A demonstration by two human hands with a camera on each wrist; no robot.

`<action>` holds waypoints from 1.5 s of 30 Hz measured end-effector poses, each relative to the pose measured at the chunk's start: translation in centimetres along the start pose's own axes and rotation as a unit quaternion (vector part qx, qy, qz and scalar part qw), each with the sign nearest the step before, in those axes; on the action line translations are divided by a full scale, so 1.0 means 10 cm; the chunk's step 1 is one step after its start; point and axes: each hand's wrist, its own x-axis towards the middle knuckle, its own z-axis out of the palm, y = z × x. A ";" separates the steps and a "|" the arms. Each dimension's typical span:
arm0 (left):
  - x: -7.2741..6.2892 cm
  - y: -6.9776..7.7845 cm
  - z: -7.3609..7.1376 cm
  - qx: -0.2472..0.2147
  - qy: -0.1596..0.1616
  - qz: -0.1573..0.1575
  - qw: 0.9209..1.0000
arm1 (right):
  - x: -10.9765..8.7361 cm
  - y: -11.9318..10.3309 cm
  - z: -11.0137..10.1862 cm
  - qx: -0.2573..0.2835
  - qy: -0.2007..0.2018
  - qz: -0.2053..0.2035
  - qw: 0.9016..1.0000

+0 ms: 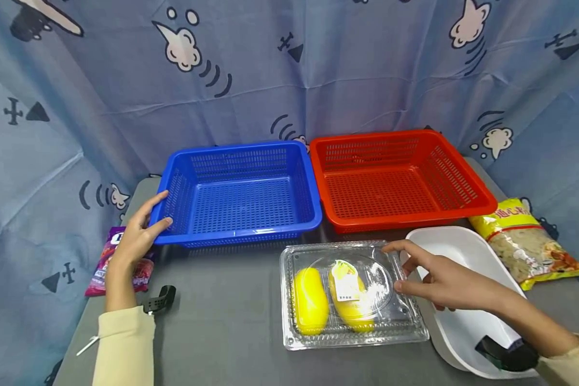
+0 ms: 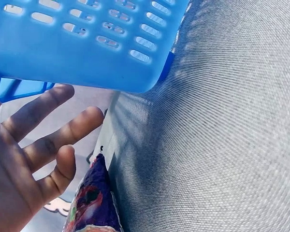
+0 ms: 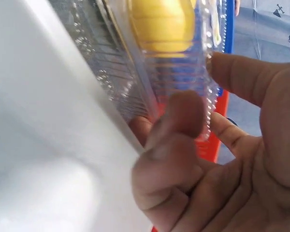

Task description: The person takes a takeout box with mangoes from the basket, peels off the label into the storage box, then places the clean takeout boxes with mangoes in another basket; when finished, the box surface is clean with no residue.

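A clear plastic box (image 1: 313, 343) with two yellow mango-shaped pieces (image 1: 311, 300) inside lies in front of the baskets, a white label (image 1: 346, 287) on its lid. My right hand (image 1: 439, 276) pinches the box's right edge; the right wrist view shows that edge between thumb and fingers. On the far left, my left hand (image 1: 137, 233) touches the left rim of the blue basket (image 1: 236, 236) with thumb and index finger. Its other fingers (image 2: 72, 130) spread loosely below the rim in the left wrist view.
A red basket (image 1: 410, 219) stands right of the blue one. Beside the box is a white tub (image 1: 455, 233), partly under my right arm. A yellow-topped food bag (image 1: 526, 244) lies at the right edge, a purple packet (image 1: 101, 271) at the left. Patterned curtain hangs behind.
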 end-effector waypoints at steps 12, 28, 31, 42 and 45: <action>-0.06 0.32 -0.01 0.116 0.052 0.055 0.990 | -0.01 -0.20 -0.27 -0.088 0.073 -0.044 0.993; -0.28 1.26 1.01 0.099 -0.060 0.274 0.955 | 0.44 -0.49 0.03 -0.068 0.128 -0.160 0.976; -0.32 1.32 1.26 0.084 -0.111 0.295 0.945 | 0.49 -0.52 0.08 -0.064 0.105 -0.159 0.980; -0.39 1.26 1.87 0.131 -0.227 0.293 0.919 | 0.61 -0.50 0.20 -0.106 0.078 -0.150 0.980; -0.39 1.22 1.95 0.150 -0.243 0.278 0.917 | 0.61 -0.50 0.22 -0.121 0.076 -0.146 0.979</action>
